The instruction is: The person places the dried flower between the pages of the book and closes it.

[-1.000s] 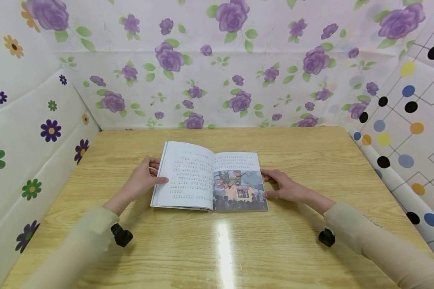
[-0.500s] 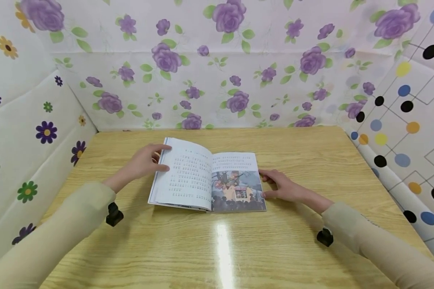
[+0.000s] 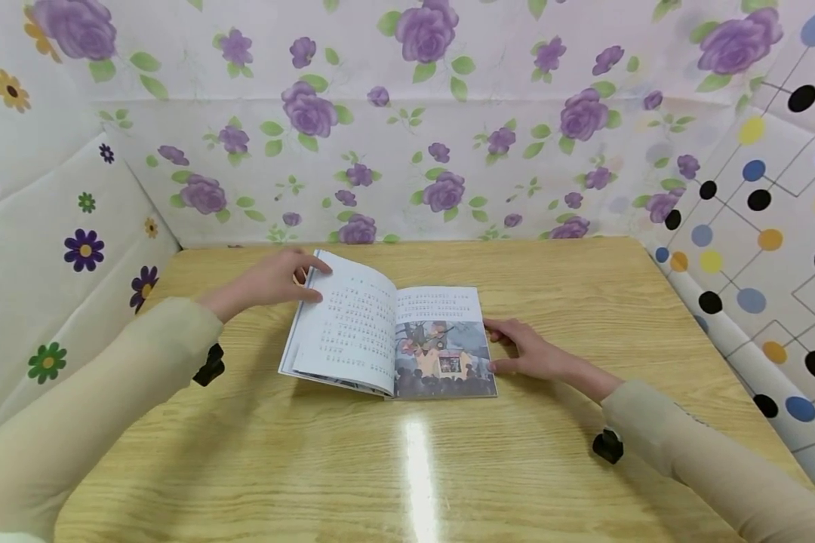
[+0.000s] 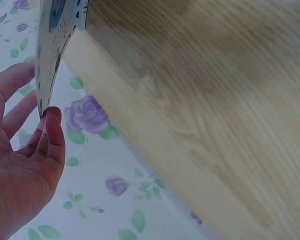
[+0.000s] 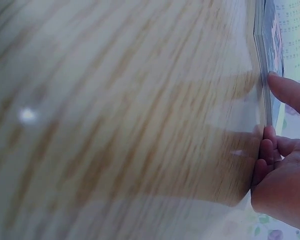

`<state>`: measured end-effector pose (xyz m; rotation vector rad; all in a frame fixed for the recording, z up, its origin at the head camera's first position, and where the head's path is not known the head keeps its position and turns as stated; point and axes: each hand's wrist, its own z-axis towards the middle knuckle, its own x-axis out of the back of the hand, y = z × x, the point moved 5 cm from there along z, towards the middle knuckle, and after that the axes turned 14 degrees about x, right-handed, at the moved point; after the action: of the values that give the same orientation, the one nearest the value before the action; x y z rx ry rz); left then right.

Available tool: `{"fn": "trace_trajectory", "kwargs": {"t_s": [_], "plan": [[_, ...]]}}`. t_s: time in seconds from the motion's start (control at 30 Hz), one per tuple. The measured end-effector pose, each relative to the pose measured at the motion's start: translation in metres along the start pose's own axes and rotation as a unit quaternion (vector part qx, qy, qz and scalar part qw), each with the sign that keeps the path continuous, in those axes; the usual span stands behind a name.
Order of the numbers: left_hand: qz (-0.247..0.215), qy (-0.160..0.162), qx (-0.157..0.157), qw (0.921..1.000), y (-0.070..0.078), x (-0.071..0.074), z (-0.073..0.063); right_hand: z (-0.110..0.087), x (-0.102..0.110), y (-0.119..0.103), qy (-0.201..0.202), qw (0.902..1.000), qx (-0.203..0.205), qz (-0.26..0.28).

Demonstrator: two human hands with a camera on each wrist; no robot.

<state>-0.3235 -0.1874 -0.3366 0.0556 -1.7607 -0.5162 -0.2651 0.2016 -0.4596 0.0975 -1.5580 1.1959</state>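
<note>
An open book (image 3: 353, 324) lies on the wooden table, its left side raised and slanted, its right page (image 3: 441, 302) low, with text above a picture. My left hand (image 3: 281, 277) pinches the upper left edge of the raised side. The left wrist view shows the fingers and thumb of the left hand (image 4: 30, 165) on either side of the book's edge (image 4: 52, 55). At the right edge, my right hand (image 3: 530, 351) holds the book with its thumb on the page. Its other fingers (image 5: 266, 150) are curled at the book's lower edge in the right wrist view.
The wooden table (image 3: 516, 467) reaches back to a wall covering with purple flowers (image 3: 441, 188). A flowered panel (image 3: 34, 286) stands at the left and a dotted panel (image 3: 754, 226) at the right. Black wrist cameras hang under both sleeves.
My left hand has moved up along the book's left edge toward its top corner, and the left side has risen higher. The right hand has stayed at the right edge.
</note>
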Motion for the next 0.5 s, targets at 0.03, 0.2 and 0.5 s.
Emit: {"fn": "trace_trajectory", "kwargs": {"t_s": [0.03,0.2,0.5], "plan": [[0.007,0.002,-0.011,0.9999,0.001,0.002,0.001,0.000,0.000,0.000,-0.001,1.0000,-0.001,0.000],[0.036,0.013,-0.067,0.9970,0.015,0.013,0.006,0.001,0.000,-0.001,0.001,1.0000,-0.009,0.001],[0.075,0.026,-0.130,0.9883,0.036,0.025,0.016,0.000,0.001,-0.004,0.007,0.9998,-0.014,0.011]]}}
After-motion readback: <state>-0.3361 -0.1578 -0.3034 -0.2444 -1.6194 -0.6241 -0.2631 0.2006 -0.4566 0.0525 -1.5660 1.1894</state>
